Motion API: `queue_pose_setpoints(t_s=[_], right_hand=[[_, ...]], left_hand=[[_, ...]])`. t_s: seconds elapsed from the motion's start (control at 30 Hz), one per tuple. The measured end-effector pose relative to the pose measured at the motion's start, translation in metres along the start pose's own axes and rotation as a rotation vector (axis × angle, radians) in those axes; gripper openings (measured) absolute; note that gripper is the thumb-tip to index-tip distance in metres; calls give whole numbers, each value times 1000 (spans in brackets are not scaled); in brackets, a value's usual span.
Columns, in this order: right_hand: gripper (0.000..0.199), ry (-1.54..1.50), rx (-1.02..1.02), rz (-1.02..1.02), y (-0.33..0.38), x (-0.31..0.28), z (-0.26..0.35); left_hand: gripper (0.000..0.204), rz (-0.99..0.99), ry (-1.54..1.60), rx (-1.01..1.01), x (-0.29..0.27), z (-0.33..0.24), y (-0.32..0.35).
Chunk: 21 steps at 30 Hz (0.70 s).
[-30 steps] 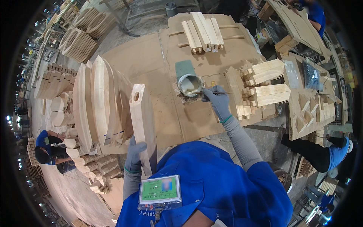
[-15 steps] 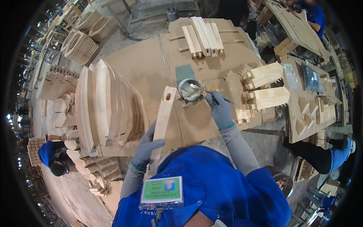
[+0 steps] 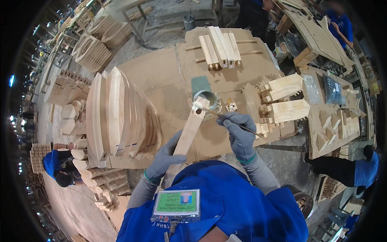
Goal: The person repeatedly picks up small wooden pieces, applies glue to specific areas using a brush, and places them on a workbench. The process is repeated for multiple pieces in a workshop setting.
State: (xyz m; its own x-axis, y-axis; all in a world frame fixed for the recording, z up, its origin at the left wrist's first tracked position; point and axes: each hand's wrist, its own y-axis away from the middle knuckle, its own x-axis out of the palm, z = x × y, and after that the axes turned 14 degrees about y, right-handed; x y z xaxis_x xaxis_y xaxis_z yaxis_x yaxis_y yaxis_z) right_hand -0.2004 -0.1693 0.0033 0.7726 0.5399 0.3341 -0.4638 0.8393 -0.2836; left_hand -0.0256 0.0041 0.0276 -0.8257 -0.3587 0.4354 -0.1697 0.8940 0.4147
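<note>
My left hand (image 3: 166, 158), in a grey glove, is closed around the lower part of a pale wooden bar (image 3: 188, 131). The bar slants up and away, and a slot shows near its far end. Between the gloved fingers of my right hand (image 3: 239, 131) is a thin-handled brush (image 3: 231, 120). Its tip, carrying white glue (image 3: 199, 106), touches the bar's end by the slot. Just behind that end stands a round glue pot (image 3: 211, 98), partly hidden by the bar. A green piece (image 3: 200, 84) lies against the pot's far side.
Curved wooden panels (image 3: 117, 117) stand stacked at the left on the cardboard-covered table (image 3: 161, 76). Wooden bars (image 3: 219, 47) rest on two strips at the far side. Shorter joined pieces (image 3: 284, 97) lie at the right. Co-workers in blue (image 3: 340, 26) are farther off.
The brush has left the pot and moved onto the end of the wooden bar. My left hand has tipped the bar to the right, over the pot's near edge.
</note>
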Motion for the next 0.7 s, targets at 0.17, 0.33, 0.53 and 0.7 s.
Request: queue_pose_setpoints(t_s=[0.17,0.33,0.53,0.7], right_hand=[[12,-107,132,-153,-4,4,5],[10,-184,202,-58,8,-5,14],[9,-188,172,-85,2,-5,20],[12,-156,202,8,7,2,14]], left_hand=[[92,1,7,-29,5,-3,4],[93,-28,-1,-6,5,-4,8],[95,-37,-10,-1,7,-4,12],[96,-8,-25,16,8,-3,13]])
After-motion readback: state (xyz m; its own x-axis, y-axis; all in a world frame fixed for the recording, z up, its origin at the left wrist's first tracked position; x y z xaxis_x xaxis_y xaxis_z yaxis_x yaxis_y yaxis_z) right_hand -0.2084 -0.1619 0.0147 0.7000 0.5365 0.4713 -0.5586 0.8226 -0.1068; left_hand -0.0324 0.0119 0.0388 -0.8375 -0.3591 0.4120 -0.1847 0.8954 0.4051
